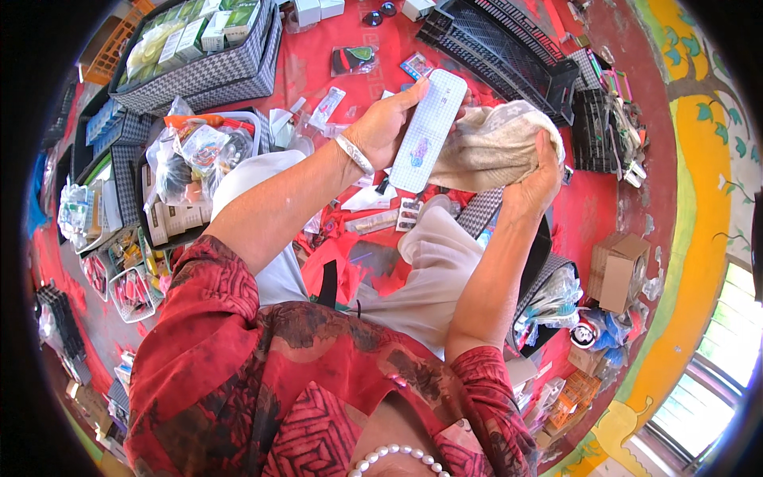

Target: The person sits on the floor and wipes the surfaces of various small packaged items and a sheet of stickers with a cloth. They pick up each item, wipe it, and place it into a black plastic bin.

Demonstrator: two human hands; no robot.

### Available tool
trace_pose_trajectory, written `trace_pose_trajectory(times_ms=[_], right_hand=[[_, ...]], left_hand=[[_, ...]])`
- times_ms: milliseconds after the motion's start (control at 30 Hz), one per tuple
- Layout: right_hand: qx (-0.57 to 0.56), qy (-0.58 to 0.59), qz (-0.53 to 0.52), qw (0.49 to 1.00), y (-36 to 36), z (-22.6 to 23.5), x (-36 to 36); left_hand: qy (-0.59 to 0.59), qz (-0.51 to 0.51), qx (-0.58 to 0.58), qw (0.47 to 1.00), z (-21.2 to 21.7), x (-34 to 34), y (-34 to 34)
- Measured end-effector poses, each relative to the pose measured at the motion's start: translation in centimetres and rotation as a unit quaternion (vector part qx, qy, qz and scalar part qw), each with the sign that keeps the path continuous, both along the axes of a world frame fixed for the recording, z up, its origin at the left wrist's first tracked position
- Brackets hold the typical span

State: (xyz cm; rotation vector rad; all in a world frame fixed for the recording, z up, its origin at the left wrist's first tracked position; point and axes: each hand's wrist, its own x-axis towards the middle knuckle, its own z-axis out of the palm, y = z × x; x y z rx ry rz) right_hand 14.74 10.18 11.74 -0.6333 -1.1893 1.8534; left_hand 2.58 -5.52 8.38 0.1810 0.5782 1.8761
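Your left hand (380, 131) pinches a slim pale-blue checked case (429, 133) by its left edge at one o'clock, your right hand (537, 180) grips a beige cloth (481, 151) at two o'clock, and a houndstooth basket (195, 94) of small boxes (191, 41) stands at ten o'clock.

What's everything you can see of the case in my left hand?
The case is long, with rounded corners, pale blue checks and a purple print; something dark shows by its lower end. It looks stiff and shut; its material is unclear. It slants, top end rightward, gripped by your left hand, beside the cloth.
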Motion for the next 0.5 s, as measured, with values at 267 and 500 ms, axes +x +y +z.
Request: trace_pose_trajectory(times_ms=[267, 500], right_hand=[[0.548, -0.184, 0.022, 0.816, -5.7, 1.3, -2.9], [0.661, -0.215, 0.107, 0.711, -9.3, 1.2, -2.4]], left_hand=[[-0.082, -0.05, 0.02, 0.995, -0.5, 1.0, 0.3], [-0.088, 0.05, 0.066, 0.993, -0.5, -0.8, 0.6]])
